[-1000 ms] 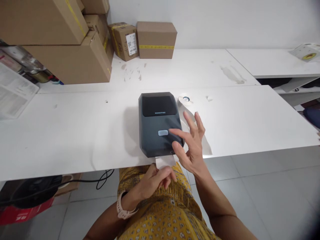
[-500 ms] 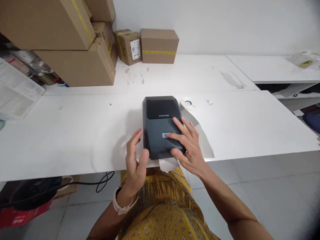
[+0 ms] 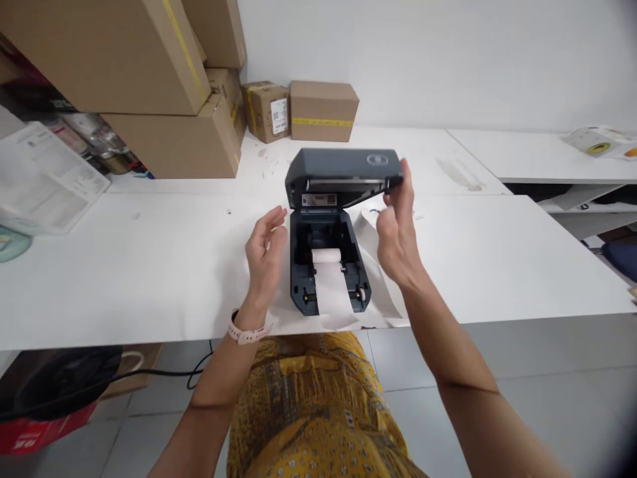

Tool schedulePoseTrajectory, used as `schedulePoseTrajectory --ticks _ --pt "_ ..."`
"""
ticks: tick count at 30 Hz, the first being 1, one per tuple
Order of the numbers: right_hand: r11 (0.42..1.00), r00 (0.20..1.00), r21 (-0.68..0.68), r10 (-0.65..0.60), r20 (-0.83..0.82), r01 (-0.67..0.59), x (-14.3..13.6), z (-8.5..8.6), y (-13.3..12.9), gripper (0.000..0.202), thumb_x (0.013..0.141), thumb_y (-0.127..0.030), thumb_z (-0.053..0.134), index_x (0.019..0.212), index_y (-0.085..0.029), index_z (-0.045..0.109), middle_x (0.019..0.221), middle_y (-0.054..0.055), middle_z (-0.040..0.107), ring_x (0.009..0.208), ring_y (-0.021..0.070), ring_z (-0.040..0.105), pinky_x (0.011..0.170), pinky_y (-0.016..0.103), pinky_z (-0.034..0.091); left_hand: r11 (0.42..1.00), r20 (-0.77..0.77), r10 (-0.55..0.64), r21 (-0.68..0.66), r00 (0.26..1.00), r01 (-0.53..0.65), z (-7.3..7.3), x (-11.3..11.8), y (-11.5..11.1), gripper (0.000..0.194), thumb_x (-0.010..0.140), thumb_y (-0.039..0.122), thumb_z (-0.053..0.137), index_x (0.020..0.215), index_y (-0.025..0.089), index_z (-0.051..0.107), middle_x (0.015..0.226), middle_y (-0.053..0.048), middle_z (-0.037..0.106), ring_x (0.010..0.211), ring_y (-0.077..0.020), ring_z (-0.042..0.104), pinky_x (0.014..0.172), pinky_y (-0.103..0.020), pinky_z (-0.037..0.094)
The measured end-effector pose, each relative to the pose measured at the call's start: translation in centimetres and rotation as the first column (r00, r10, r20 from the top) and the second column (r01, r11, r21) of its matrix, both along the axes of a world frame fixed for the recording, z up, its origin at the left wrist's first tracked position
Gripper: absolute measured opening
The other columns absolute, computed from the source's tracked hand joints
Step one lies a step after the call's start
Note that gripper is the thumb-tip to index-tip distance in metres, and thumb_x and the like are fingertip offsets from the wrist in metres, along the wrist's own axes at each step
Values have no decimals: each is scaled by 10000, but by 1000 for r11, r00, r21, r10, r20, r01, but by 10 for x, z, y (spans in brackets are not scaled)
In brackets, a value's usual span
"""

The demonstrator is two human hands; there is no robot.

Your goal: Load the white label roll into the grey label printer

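A dark grey label printer [image 3: 298, 265] sits on the white table with its lid [image 3: 343, 162] raised. Inside lies a small white paper roll [image 3: 326, 255], and its strip [image 3: 333, 289] runs out over the printer's front edge. My right hand [image 3: 398, 226] holds the lid at its right corner, fingers bent around the edge. Beside the printer's left side is my left hand [image 3: 267, 249], fingers apart, holding nothing. Loose white backing paper [image 3: 381, 285] lies to the right of the printer and partly under it.
Cardboard boxes [image 3: 169, 146] are stacked at the back left, with two smaller boxes [image 3: 323, 113] by the wall. A clear plastic bin [image 3: 54, 179] stands far left. Label rolls [image 3: 597, 143] lie far right. The table's front edge [image 3: 448, 320] is near my body.
The printer's lid has swung up, showing the inside and the paper roll. My right hand has moved from the top of the lid up and right to its raised corner.
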State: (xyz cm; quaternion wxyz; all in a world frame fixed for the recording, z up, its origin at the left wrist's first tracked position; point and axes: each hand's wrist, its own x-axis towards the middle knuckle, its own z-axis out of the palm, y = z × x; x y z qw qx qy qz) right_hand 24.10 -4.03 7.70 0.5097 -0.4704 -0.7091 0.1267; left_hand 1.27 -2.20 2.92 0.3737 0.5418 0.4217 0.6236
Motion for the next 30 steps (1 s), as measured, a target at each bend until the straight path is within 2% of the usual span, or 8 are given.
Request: schedulePoseTrajectory --ticks 4,8,12,15,18,22,25,30 --pt "999 997 -33 27 77 -25 7 26 53 843 990 -809 239 1666 -462 -125 1780 -68 149 1654 283 202 1324 530 289 973 -144 -131 -206 981 100 -24 -3 15 571 866 395 754 1403 264 612 1482 -118 623 1338 -318 597 1054 -487 542" --pt "992 997 -107 72 4 -71 10 38 90 874 963 -838 309 1683 -455 -6 1745 -53 286 1615 234 313 1302 469 351 940 -191 -254 -278 948 196 -35 -5 13 751 856 444 780 1530 302 480 1580 -123 524 1421 -355 520 1066 -508 529" --pt "969 972 -246 -77 -220 21 4 26 84 829 942 -743 536 1638 -420 222 1689 41 404 1524 272 451 1214 520 451 937 -223 -266 -291 938 196 -31 -7 11 796 848 427 789 1555 307 446 1604 -124 496 1445 -373 498 1079 -528 519" --pt "964 944 -230 -191 -270 130 -3 9 54 489 976 -570 583 1388 -309 552 1417 100 644 1293 272 632 1110 510 524 938 -232 -266 -286 936 196 -28 -6 11 788 844 434 788 1546 300 456 1606 -123 501 1438 -366 509 1104 -537 506" --pt "963 993 -254 107 56 -89 -8 1 27 269 1031 -448 509 1110 -259 682 1093 63 757 1055 245 709 1112 530 495 941 -255 -257 -284 932 182 -27 -5 11 786 844 427 777 1548 289 456 1598 -126 514 1435 -365 517 1126 -554 492" --pt "842 710 -443 514 481 -309 -14 4 21 322 1075 -337 362 1135 -245 664 1068 52 793 1019 253 730 1279 622 232 940 -267 -253 -296 930 170 -26 -6 11 785 850 410 758 1561 295 446 1606 -117 510 1427 -375 534 1118 -577 504" --pt "800 605 -507 586 539 -323 -16 4 29 323 1079 -321 327 1159 -230 627 1058 76 795 1045 276 732 1285 650 166 937 -268 -249 -310 931 161 -25 -7 10 791 832 395 772 1554 301 464 1608 -121 515 1406 -393 558 1089 -586 531" --pt "679 561 -622 711 424 -391 -13 7 43 366 1030 -410 526 1339 -221 584 1229 111 761 1174 311 694 1254 672 195 930 -198 -269 -307 942 202 -26 -10 12 896 839 278 736 1636 295 326 1587 -156 547 1385 -356 605 1107 -564 539"
